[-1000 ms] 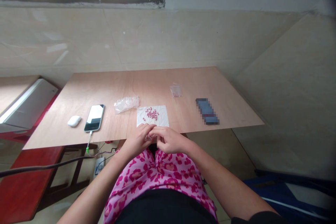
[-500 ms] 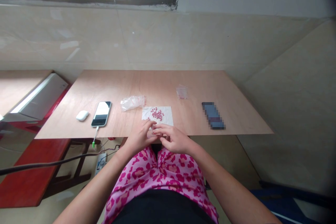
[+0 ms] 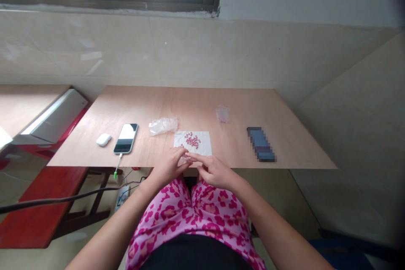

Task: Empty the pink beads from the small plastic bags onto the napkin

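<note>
Just at the table's front edge, my left hand (image 3: 171,163) is closed on a small clear plastic bag (image 3: 183,160), mostly hidden by the fingers. My right hand (image 3: 217,171) reaches in from the other side, its index finger stretched out to the bag's top by my left fingertips. The right thumb stays apart from that finger, and the other fingers curl under. Beyond both hands a white paper sheet (image 3: 205,143) lies flat, bearing a cluster of small pink beads (image 3: 192,140).
A crumpled clear bag (image 3: 163,126) lies left of the sheet, and a small zip bag (image 3: 223,114) lies behind it. A phone on a cable (image 3: 125,138) and a white earbud case (image 3: 103,139) are at left. A pixelated dark phone (image 3: 261,144) lies at right on the wooden table (image 3: 294,152).
My right index finger has straightened towards the bag, while the other right fingers have drawn in. My left hand keeps its hold. The whole view has shifted slightly.
</note>
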A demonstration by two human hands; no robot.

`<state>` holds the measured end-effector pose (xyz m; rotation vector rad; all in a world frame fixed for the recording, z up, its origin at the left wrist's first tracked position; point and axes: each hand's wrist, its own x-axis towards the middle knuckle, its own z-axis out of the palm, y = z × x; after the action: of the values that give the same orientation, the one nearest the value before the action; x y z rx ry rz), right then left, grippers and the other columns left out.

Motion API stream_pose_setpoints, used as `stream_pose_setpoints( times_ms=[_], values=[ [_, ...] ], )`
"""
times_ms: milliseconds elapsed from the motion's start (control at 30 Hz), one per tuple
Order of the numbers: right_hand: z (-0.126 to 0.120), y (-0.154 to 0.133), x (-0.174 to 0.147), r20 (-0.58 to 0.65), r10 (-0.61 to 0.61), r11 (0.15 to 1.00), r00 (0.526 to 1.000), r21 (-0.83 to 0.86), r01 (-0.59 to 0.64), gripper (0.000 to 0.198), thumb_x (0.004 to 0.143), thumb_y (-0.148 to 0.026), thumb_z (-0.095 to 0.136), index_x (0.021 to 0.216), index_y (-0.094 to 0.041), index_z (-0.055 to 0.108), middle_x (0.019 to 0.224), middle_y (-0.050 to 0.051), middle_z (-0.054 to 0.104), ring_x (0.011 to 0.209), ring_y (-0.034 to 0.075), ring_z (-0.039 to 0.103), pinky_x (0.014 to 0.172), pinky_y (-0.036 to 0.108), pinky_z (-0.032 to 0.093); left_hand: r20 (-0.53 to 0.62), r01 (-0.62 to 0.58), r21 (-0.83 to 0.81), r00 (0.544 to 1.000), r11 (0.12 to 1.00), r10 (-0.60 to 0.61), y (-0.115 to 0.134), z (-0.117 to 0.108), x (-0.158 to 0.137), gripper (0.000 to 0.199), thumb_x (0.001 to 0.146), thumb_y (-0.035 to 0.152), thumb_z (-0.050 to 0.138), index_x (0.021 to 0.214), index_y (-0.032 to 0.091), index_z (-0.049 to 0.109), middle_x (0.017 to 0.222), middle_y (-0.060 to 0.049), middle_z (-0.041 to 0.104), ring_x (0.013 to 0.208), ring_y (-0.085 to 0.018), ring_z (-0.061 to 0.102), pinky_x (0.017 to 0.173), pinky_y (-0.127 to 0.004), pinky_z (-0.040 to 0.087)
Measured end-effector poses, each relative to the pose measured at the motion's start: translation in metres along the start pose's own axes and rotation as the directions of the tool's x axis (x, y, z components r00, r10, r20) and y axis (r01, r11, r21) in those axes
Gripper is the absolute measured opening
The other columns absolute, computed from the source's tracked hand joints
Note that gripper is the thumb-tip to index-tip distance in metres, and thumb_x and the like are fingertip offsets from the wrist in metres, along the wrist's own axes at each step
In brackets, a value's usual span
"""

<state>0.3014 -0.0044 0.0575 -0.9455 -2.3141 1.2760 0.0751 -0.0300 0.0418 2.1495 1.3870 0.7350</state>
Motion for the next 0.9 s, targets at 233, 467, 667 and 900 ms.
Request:
stream_pose_setpoints(
  times_ms=[233,467,667,900],
  values=[
    [-0.003,0.003,0.003,-0.192,0.03,0.981,0.981,0.192,0.007,0.04,0.094,-0.014,0.05,0.123,-0.02,0.076,0.08,0.005,0.077,0.068,0.016,0.071,0.067,0.027,0.056,0.083,0.125,-0.258,0.991,0.958,-0.107,0.004,-0.009,0.0,0.024,0.102,0.044,0.058,0.114,0.024,0.065,0.105,-0.006,0.07,0.093,-0.023,0.066,0.077,-0.035,0.056],
    [-0.015,0.029,0.022,-0.337,0.239,0.867,0.911,0.497,-0.043,0.026,0.095,-0.028,0.052,0.102,-0.016,0.074,0.102,0.009,0.077,0.07,0.014,0.07,0.058,0.024,0.054,0.033,0.264,-0.414,0.961,0.871,-0.275,-0.024,-0.027,0.013,0.036,0.102,0.052,0.054,0.118,0.022,0.065,0.104,-0.007,0.072,0.094,-0.023,0.068,0.083,-0.038,0.057],
    [-0.02,0.054,0.078,-0.514,0.219,0.933,0.829,0.358,-0.025,0.02,0.094,-0.025,0.058,0.103,-0.018,0.075,0.104,0.008,0.078,0.094,0.019,0.072,0.087,0.032,0.056,0.047,0.276,-0.189,0.961,0.942,-0.272,-0.053,-0.048,0.033,0.047,0.098,0.058,0.056,0.121,0.019,0.068,0.105,-0.01,0.075,0.089,-0.024,0.069,0.078,-0.038,0.056],
    [-0.002,0.087,0.119,-0.757,0.265,0.952,0.597,0.304,-0.038,0.024,0.099,-0.031,0.048,0.099,-0.018,0.069,0.107,0.011,0.076,0.102,0.022,0.069,0.094,0.034,0.052,0.084,0.109,0.215,0.988,0.97,-0.13,-0.065,-0.042,0.062,0.045,0.091,0.059,0.066,0.113,0.021,0.072,0.097,-0.011,0.074,0.081,-0.027,0.067,0.073,-0.037,0.052]
  ],
)
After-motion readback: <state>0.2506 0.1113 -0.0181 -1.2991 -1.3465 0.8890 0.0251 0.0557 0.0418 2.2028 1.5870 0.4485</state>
